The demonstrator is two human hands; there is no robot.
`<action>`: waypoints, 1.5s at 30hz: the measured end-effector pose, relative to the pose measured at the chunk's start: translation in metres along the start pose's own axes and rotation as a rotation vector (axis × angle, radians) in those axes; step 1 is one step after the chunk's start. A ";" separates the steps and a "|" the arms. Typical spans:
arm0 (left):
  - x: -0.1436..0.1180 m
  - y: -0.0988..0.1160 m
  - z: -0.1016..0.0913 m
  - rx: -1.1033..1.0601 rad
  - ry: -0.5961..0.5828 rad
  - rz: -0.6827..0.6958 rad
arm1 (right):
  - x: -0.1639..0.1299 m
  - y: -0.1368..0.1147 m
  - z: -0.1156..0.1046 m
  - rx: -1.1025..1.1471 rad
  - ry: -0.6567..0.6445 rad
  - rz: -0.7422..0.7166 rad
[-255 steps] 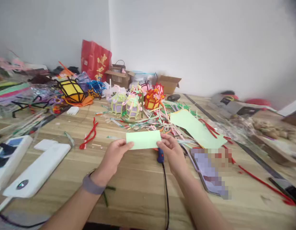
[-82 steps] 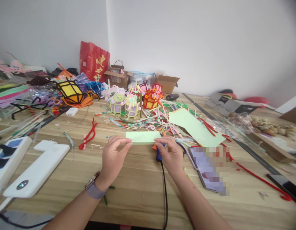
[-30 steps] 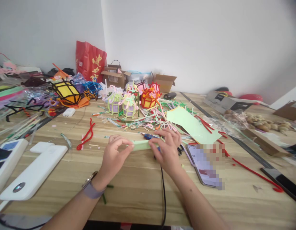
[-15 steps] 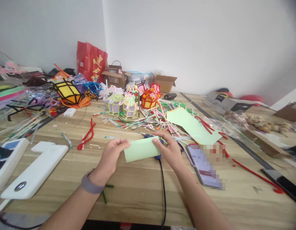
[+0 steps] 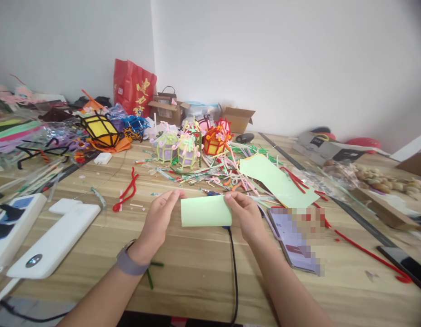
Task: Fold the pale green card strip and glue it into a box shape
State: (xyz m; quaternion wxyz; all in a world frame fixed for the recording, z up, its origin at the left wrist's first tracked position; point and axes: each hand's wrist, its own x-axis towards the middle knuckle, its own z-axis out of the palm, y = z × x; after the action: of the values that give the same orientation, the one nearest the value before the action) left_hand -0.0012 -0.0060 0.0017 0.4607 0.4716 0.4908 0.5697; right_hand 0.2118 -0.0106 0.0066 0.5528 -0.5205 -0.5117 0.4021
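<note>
Green paper (image 5: 205, 213) above the counter (image 5: 183, 268), pinched at its upper right corner by the right hand (image 5: 245, 212), the left hand (image 5: 159, 221) near its left edge (grip indiscernible), is probably light, easily creased and best held by opposite edges.

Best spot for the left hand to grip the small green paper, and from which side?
Likely a light pinch midway down its left edge, left hand coming from the left. The small green paper is thin, that edge shows uncovered, and the right hand pinches the upper right corner.
</note>
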 end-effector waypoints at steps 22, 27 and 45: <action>0.011 -0.007 -0.011 0.012 0.134 0.012 | -0.012 -0.008 -0.007 -0.368 0.223 -0.894; 0.011 -0.005 -0.008 -0.142 -0.044 -0.033 | -0.017 -0.008 -0.005 -0.514 0.079 -1.048; 0.004 -0.005 -0.004 0.172 -0.033 0.104 | 0.002 0.007 -0.003 0.002 0.067 -0.174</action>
State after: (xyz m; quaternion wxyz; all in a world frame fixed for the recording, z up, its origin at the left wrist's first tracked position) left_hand -0.0051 -0.0022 -0.0029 0.3965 0.5436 0.5052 0.5405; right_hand 0.2157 -0.0081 0.0006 0.6030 -0.4867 -0.5357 0.3355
